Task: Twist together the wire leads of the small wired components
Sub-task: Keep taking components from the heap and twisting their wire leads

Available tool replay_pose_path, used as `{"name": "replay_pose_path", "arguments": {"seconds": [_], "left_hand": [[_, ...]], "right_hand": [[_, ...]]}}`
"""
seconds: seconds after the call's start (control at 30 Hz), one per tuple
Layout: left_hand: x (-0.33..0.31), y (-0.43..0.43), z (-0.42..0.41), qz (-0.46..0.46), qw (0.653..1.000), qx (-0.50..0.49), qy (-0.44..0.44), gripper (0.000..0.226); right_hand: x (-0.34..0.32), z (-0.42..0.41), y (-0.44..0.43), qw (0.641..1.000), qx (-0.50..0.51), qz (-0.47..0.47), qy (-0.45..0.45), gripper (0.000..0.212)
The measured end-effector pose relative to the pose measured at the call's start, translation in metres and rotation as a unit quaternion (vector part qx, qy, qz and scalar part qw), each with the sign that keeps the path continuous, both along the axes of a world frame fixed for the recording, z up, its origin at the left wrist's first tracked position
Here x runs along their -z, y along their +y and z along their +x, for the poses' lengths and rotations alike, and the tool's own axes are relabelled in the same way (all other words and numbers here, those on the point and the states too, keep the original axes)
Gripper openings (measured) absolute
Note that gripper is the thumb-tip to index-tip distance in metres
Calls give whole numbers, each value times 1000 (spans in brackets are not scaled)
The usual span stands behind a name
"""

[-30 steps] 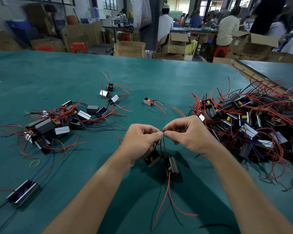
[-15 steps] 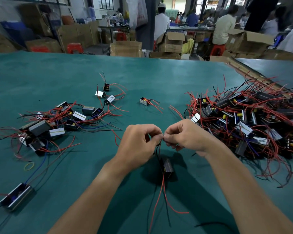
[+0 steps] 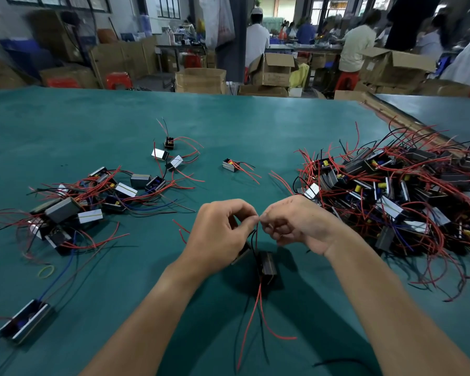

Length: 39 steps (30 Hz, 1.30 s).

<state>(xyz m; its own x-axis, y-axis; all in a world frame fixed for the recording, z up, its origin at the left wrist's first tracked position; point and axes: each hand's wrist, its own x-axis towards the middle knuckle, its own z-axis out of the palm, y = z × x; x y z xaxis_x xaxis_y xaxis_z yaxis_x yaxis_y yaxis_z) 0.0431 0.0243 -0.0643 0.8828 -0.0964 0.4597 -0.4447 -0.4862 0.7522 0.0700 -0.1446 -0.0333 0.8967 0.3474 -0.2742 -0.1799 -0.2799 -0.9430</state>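
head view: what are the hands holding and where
Left hand and right hand both pinch the thin red and black wire leads at their top ends, not the small black box-shaped component below.

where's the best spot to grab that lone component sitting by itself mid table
Probably pinch the lone component across its boxy body from above, coming from the left: its red leads trail off to the right, so the left side is free of wire.

Teal table [image 3: 255,126], big heap of wired components [image 3: 391,196] right, smaller scatter [image 3: 92,202] left, yellow rubber band [image 3: 46,271] near it
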Motion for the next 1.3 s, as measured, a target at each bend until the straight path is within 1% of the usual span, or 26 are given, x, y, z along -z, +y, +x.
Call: {"name": "replay_pose_path", "arguments": {"seconds": [0.07,0.2,0.3,0.37,0.47,0.57,0.67,0.7,0.8,0.9,0.93,0.97,1.03,1.07,1.13,1.2,1.27,1.3], "left_hand": [[0,0,2,-20,999,2,34,14],[-2,-1,6,-83,987,18,137,20],[-5,-2,4,-144,972,53,176,18],[-6,-2,4,-160,967,54,193,17],[-7,0,6,-172,964,31,200,17],[-8,1,7,-203,955,21,214,13],[-8,1,8,-212,950,18,229,14],[-8,1,8,-213,948,16,235,13],[-8,3,9,-220,944,10,247,12],[-6,4,10,-222,941,6,255,16],[-5,4,11,-216,943,5,254,18],[-5,4,12,-203,948,-1,247,19],[-6,5,13,-176,960,-28,215,20],[-8,6,14,-180,963,-48,193,19],[-12,13,16,-224,958,-93,153,17],[-17,20,18,-276,943,-127,138,16],[-21,22,19,-325,924,-128,158,22],[-22,21,18,-340,916,-117,175,27]], "right_hand": [[-1,0,0,1000,2,10,2,14],[-1,-1,2,998,-2,25,-54,24],[-2,-3,3,995,16,67,-78,22],[-2,-2,3,992,43,81,-86,19],[-1,0,1,994,35,18,-98,14],[4,-4,2,993,-57,-40,-96,11],[5,-9,5,976,-135,-88,-143,8],[5,-9,5,971,-145,-98,-162,10],[4,-11,6,957,-160,-128,-204,7],[7,-12,10,942,-177,-191,-211,28],[8,-12,11,939,-180,-205,-207,28],[8,-12,11,940,-185,-204,-201,24],[5,-11,8,947,-192,-183,-178,14],[2,-12,6,953,-185,-176,-165,13],[-8,-13,-2,961,-142,-177,-156,13],[-27,-13,-14,966,-55,-183,-176,18],[-55,-12,-36,956,52,-189,-220,21],[-71,-11,-48,938,103,-212,-255,20]]}}
